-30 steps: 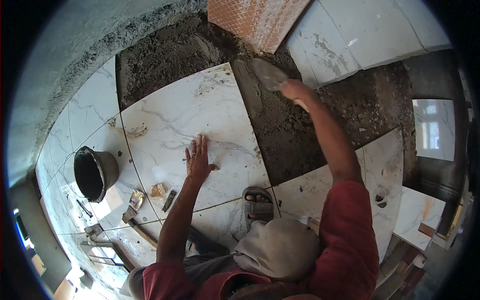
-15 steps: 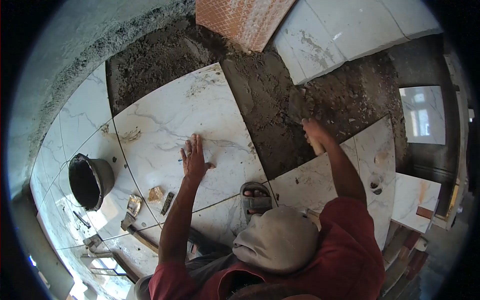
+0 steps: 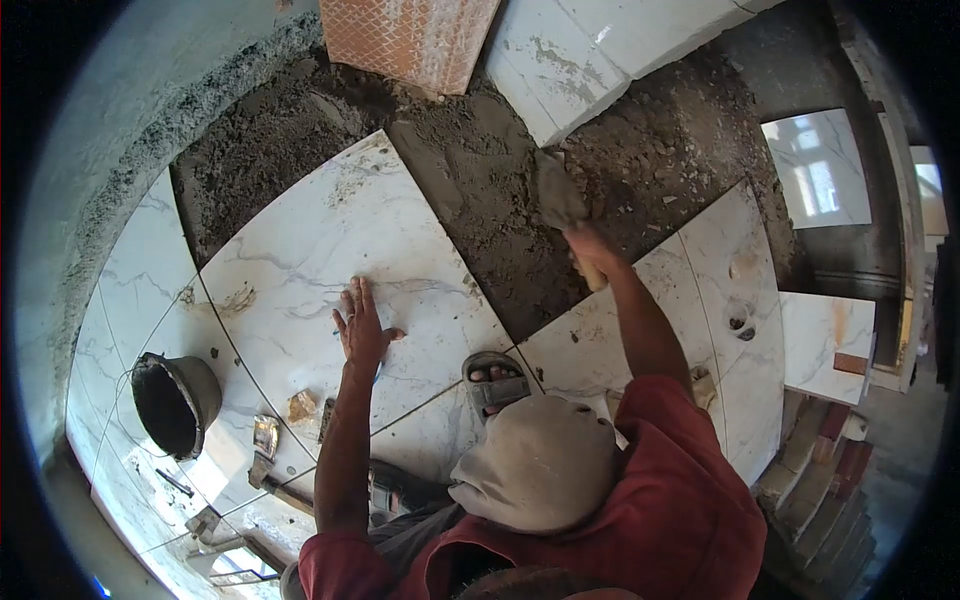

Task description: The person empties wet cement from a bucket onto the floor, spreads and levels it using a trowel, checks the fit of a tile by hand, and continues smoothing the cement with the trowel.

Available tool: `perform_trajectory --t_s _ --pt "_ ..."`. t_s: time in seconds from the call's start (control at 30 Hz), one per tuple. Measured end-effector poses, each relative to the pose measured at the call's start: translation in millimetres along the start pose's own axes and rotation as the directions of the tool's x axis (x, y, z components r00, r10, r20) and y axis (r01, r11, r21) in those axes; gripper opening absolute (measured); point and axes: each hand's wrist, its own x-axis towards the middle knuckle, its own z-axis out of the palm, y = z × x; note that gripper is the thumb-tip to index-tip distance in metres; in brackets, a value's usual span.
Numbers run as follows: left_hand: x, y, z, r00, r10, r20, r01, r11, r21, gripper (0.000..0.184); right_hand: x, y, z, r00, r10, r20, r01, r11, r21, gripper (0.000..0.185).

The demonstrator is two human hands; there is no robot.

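My left hand [image 3: 363, 325] lies flat with fingers spread on a large white marbled tile [image 3: 300, 240]. My right hand [image 3: 592, 248] is wrapped around the wooden handle of a trowel [image 3: 560, 188]. Its mortar-smeared blade points away from me, over the right side of the wet grey mortar bed [image 3: 470, 190]. Whether the blade presses into the mortar I cannot tell. My sandalled foot [image 3: 495, 383] stands near the tile's corner, with my bent knee [image 3: 540, 465] behind it.
To the left are a black bucket [image 3: 205, 395] and a hammer [image 3: 275, 485]. Ahead stand an orange-backed tile [image 3: 405, 45] and a white tiled block [image 3: 570, 70]. Rubble [image 3: 665, 150] lies to the right, near a loose tile [image 3: 818, 170] and stacked tiles [image 3: 825, 340].
The view has shifted, so most of the scene sits further left. My right hand still grips the trowel, whose blade shows more fully now. My left hand stays flat on the tile.
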Motion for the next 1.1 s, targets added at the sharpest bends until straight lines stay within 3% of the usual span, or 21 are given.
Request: perform_trajectory --t_s 0.13,0.17,0.2,0.33,0.43,0.5,0.53,0.57,0.63,0.67,0.73,0.8,0.83,0.9,0.93,0.97,1.03,1.1 --pt "2 2 -1 1.000 -0.001 0.013 0.001 1.000 -0.001 0.122 -25 6 -2 0.997 0.044 -0.056 -0.049 0.994 -0.096 0.045" --pt "1 0 -1 1.000 0.001 0.017 -0.001 1.000 0.004 0.122 -11 29 6 0.980 -0.189 -0.068 0.157 0.933 -0.323 0.051" --pt "1 -1 0 1.000 0.009 0.006 -0.009 1.000 0.008 0.123 -4 47 7 0.914 -0.404 -0.027 0.329 0.780 -0.531 0.058" --pt "1 0 -1 1.000 0.014 0.000 -0.014 1.000 0.008 0.123 7 58 -36 0.966 -0.238 0.101 0.258 0.852 -0.456 0.057" --pt "4 1 0 0.999 -0.004 0.032 0.003 1.000 0.029 0.122 4 40 -69 0.980 -0.187 -0.061 0.162 0.943 -0.289 0.057" --pt "0 2 1 1.000 -0.003 0.025 0.002 1.000 0.021 0.122 -9 23 -80 0.943 -0.106 -0.317 -0.043 0.902 -0.430 0.053" --pt "2 3 -1 1.000 0.006 0.006 -0.006 1.000 0.020 0.122 -2 26 -80 0.944 -0.105 -0.314 -0.042 0.902 -0.429 0.053" --pt "3 3 -3 1.000 0.004 0.007 -0.004 1.000 0.023 0.122 12 34 -78 0.882 -0.227 -0.414 0.061 0.924 -0.376 0.054" --pt "2 5 -3 1.000 0.000 0.014 0.000 1.000 0.027 0.121 48 65 -68 0.795 -0.322 -0.513 0.164 0.930 -0.330 0.056" --pt "3 5 -2 1.000 0.004 0.013 -0.004 1.000 0.030 0.121 79 89 -60 0.753 -0.518 -0.406 0.157 0.740 -0.654 0.056" --pt "4 4 -1 1.000 -0.001 0.027 0.000 0.999 0.035 0.121 84 95 -57 0.715 -0.657 -0.241 0.121 0.456 -0.882 0.057" --pt "5 4 -4 1.000 0.001 0.019 -0.002 1.000 0.031 0.121 47 52 -57 0.889 -0.409 -0.206 0.132 0.660 -0.740 0.057" --pt "3 4 -2 1.000 -0.005 0.021 0.005 1.000 0.021 0.121 34 37 -57 0.891 -0.409 -0.196 0.137 0.655 -0.743 0.057" --pt "2 1 0 1.000 -0.003 0.024 0.003 1.000 0.014 0.121 17 25 -54 0.731 -0.434 -0.527 0.126 0.844 -0.522 0.052" --pt "3 2 1 1.000 0.004 0.014 -0.004 1.000 0.001 0.122 40 46 -56 0.730 -0.434 -0.528 0.124 0.844 -0.522 0.052" --pt "2 4 -1 1.000 0.009 0.014 -0.009 1.000 0.004 0.122 86 88 -57 0.697 -0.629 -0.345 0.164 0.608 -0.777 0.050" --pt "3 9 -7 0.999 -0.019 0.047 0.017 0.999 0.039 0.119 94 94 -61 0.646 -0.754 -0.118 0.184 0.304 -0.935 0.047" --pt "7 8 -5 1.000 -0.016 0.020 0.016 0.999 0.031 0.119 35 43 -63 0.852 -0.449 -0.269 0.172 0.726 -0.666 0.038"
